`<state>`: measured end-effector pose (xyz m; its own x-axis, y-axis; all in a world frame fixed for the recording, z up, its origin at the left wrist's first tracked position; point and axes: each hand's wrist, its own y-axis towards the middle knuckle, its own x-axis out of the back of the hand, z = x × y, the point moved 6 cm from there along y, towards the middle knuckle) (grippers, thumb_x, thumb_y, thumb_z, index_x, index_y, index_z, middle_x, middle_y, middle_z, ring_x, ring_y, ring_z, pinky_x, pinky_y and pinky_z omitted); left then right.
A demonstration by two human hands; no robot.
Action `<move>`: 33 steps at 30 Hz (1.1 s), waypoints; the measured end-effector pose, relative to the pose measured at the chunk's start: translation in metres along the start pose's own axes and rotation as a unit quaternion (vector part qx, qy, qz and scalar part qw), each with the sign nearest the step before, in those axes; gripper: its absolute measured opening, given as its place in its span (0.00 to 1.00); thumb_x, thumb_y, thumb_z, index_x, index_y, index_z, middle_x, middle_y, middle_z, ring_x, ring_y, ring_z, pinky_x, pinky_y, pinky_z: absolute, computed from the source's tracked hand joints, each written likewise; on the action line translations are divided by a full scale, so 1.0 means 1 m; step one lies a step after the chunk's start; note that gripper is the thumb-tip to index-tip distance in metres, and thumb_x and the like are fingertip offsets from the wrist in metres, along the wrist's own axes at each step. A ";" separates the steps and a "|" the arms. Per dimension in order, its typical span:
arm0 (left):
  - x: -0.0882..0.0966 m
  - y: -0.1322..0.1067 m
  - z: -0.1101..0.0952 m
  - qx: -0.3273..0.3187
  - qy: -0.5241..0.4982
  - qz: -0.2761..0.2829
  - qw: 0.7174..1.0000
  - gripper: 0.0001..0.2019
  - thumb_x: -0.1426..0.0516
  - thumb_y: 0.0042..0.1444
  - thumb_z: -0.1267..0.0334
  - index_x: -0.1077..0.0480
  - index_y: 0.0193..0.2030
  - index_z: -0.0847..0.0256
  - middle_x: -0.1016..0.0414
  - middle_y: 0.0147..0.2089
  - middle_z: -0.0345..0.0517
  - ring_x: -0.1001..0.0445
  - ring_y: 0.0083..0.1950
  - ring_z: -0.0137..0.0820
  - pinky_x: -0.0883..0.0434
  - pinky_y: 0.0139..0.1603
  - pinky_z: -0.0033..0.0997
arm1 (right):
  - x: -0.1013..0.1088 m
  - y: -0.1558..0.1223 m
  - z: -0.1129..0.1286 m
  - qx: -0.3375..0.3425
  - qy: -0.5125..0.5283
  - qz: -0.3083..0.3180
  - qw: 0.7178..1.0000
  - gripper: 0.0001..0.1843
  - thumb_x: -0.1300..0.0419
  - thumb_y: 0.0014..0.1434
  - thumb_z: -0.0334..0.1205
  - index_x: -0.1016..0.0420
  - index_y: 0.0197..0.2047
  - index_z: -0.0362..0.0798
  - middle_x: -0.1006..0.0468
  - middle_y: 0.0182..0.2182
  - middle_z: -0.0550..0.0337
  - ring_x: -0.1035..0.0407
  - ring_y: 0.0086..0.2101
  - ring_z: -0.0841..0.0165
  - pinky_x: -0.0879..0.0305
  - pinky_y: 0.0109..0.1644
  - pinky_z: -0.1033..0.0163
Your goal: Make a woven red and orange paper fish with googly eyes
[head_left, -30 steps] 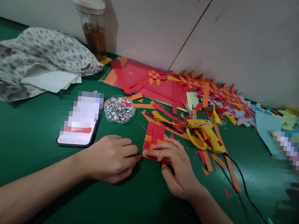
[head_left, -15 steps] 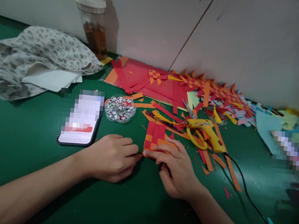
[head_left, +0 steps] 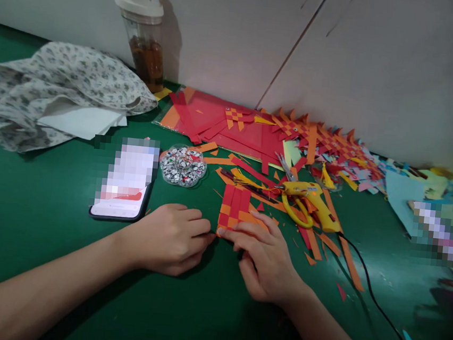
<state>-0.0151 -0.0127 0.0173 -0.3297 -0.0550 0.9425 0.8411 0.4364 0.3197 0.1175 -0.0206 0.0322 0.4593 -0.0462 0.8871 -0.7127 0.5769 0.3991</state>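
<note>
A woven piece of red and orange paper strips (head_left: 236, 203) lies on the green table, with loose red strip ends at its far side. My right hand (head_left: 268, 257) rests over its near right part, fingers stretched out and pressing it down, the index fingertip at its near left corner. My left hand (head_left: 175, 240) is closed at that same corner, its fingertips against or very near the paper edge. Whatever sits between those fingers is hidden. Just beyond lie a yellow glue gun (head_left: 309, 199), yellow-handled scissors (head_left: 296, 214) and a clear flower-shaped case of googly eyes (head_left: 182, 166).
A phone (head_left: 123, 181) lies left of my hands, near a patterned cloth (head_left: 78, 81). A lidded cup (head_left: 144, 44) of brown liquid stands by the wall. Red paper sheets (head_left: 230, 127), woven paper fish (head_left: 325, 142) and scraps cover the back. The glue gun's black cord (head_left: 375, 291) runs to the right.
The view has shifted very slightly. Both hands stay at the woven paper in almost the same pose, and nothing has been taken up or let go.
</note>
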 end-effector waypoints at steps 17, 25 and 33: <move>0.002 0.001 -0.001 0.003 0.006 -0.007 1.000 0.10 0.51 0.60 0.64 0.30 0.34 0.60 0.30 0.30 0.38 0.36 0.28 0.29 0.44 0.24 0.34 | 0.002 0.002 0.001 -0.013 0.010 -0.013 1.000 0.19 0.52 0.46 0.23 0.34 0.40 0.49 0.21 0.34 0.61 0.30 0.38 0.67 0.49 0.58 0.51; 0.002 0.000 -0.001 0.005 0.001 -0.008 1.000 0.08 0.50 0.59 0.65 0.30 0.34 0.60 0.30 0.30 0.38 0.36 0.28 0.29 0.44 0.25 0.35 | 0.003 -0.003 -0.010 -0.056 0.071 -0.024 0.996 0.16 0.51 0.45 0.23 0.39 0.36 0.51 0.22 0.34 0.61 0.32 0.40 0.65 0.48 0.56 0.48; 0.004 0.002 -0.001 0.004 0.005 -0.018 1.000 0.10 0.51 0.60 0.65 0.30 0.31 0.61 0.30 0.29 0.38 0.36 0.27 0.29 0.44 0.23 0.34 | 0.012 -0.007 -0.016 -0.102 0.136 -0.103 0.980 0.14 0.49 0.48 0.24 0.42 0.36 0.51 0.21 0.38 0.58 0.33 0.41 0.63 0.45 0.53 0.45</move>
<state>-0.0146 -0.0132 0.0216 -0.3557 -0.0800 0.9312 0.8255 0.4404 0.3531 0.1359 -0.0121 0.0365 0.7258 0.0239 0.6875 -0.4822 0.7304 0.4837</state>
